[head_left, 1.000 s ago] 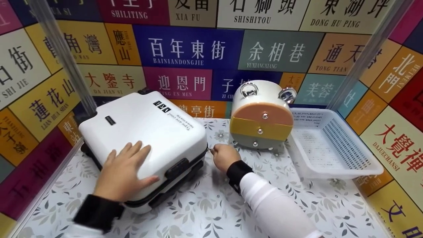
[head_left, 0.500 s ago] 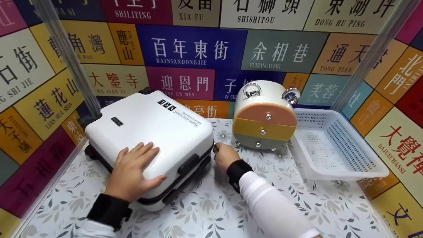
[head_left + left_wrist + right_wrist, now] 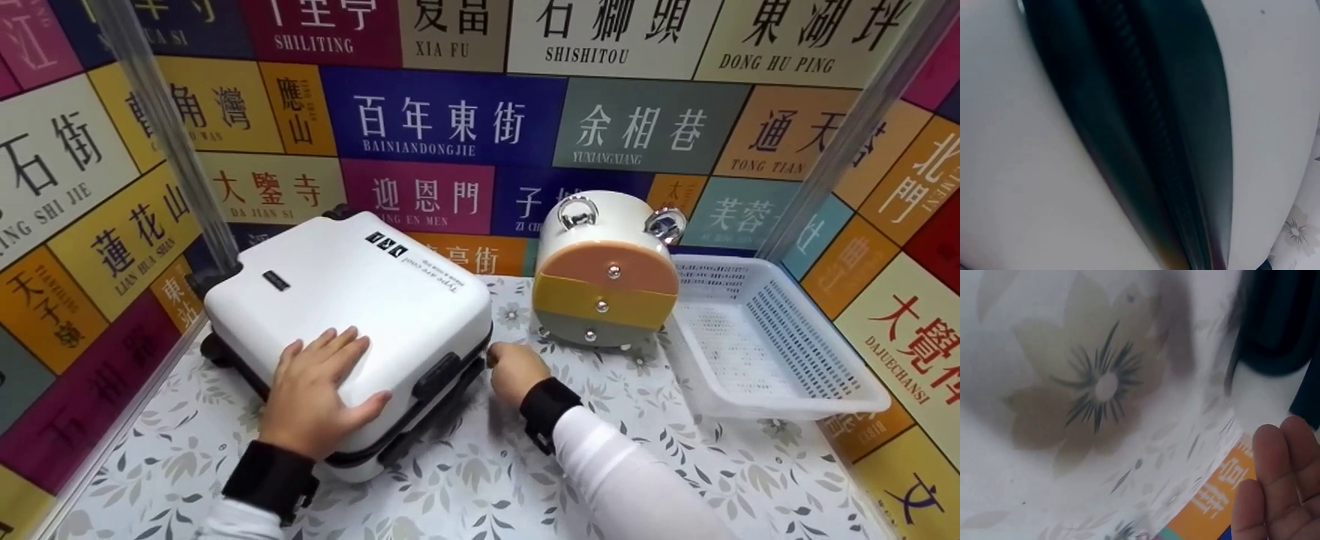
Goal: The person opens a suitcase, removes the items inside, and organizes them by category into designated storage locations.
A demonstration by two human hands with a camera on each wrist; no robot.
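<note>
The fingers (image 3: 337, 352) of the left hand (image 3: 319, 394) lie straight and flat on the lid of the white suitcase (image 3: 352, 300), pressing down near its front edge; the right hand (image 3: 514, 367) is curled just beside the case's right corner at the zipper line, and seems to pinch a zipper pull, though that pull is too small to make out. The suitcase lies flat on the left of the bench (image 3: 480, 480), wheels toward the back wall. Its shell looks hard, smooth and glossy, likely slippery under a palm, stiff enough to take pressure; the dark zipper band (image 3: 1145, 140) is soft and ribbed, the black side handle (image 3: 439, 375) the surest hold. To the right stand a rounded drawer box (image 3: 600, 281) with shiny knobs and a perforated white plastic basket (image 3: 817, 394).
</note>
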